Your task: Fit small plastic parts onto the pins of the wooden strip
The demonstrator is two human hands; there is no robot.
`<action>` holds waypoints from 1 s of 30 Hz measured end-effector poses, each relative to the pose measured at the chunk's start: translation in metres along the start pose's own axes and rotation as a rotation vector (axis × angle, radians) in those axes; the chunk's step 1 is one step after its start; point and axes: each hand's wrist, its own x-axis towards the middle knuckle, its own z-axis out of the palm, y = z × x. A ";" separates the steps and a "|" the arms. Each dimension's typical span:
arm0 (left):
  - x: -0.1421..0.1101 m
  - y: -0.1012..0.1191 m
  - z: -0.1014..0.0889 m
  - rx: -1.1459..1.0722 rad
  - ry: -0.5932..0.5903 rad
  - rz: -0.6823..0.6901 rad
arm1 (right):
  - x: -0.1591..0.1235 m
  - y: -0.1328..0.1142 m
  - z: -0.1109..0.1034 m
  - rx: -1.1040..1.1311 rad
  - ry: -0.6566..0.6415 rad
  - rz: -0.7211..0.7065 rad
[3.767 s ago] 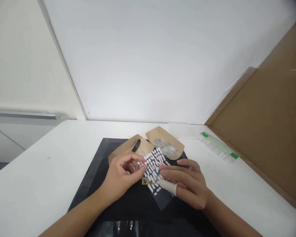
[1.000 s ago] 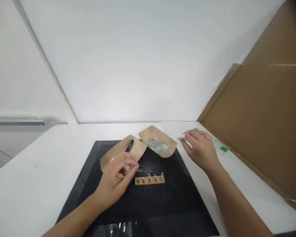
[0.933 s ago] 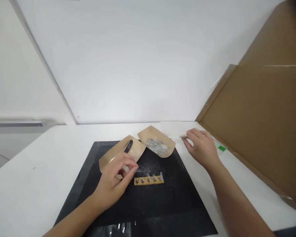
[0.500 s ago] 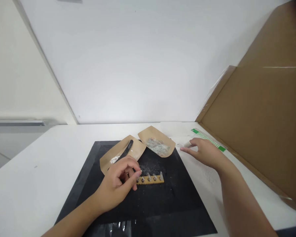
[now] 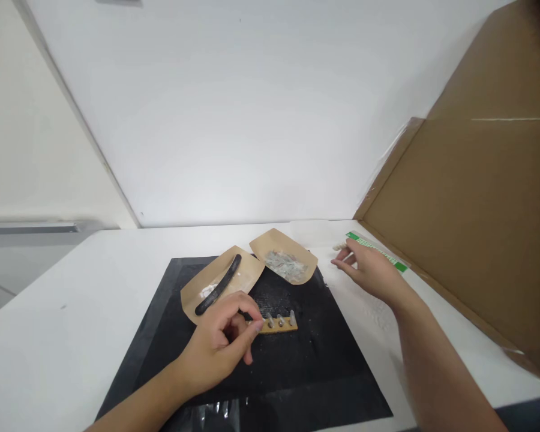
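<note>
My left hand (image 5: 227,339) is closed in a pinch over the black mat, with a small whitish piece (image 5: 263,320) at its fingertips, too small to name. Just beyond it lies a tan strip (image 5: 285,328) bearing several small clear, nail-shaped tips (image 5: 292,317) on dark round bases; my fingers hide its left end. Off the mat's right side, my right hand (image 5: 364,267) has curled fingers. A small ridged whitish piece (image 5: 340,246) sticks out past them and appears to be held.
A brown paper tray (image 5: 189,294) holds a curved black file (image 5: 219,285) and white bits. Another tray (image 5: 263,243) contains clear pieces. A green-and-white ruler-like strip (image 5: 400,266) lies beside the cardboard wall (image 5: 472,222). The black mat (image 5: 315,378) covers part of the white table (image 5: 72,336).
My right hand has moved slightly away from me, its fingers curling in, and the ridged whitish piece moved with it. My left hand has shifted slightly right, covering more of the tan strip.
</note>
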 end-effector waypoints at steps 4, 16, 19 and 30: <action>-0.004 0.000 0.012 -0.093 0.019 -0.065 | -0.011 -0.054 0.011 0.404 0.078 -0.301; -0.004 -0.002 0.014 -0.437 -0.090 -0.367 | -0.046 -0.129 0.031 0.778 -0.104 -0.620; -0.003 -0.001 0.013 -0.518 -0.113 -0.403 | -0.047 -0.130 0.034 0.770 -0.086 -0.653; -0.001 0.008 0.013 -0.621 -0.063 -0.462 | -0.049 -0.130 0.039 0.707 -0.025 -0.725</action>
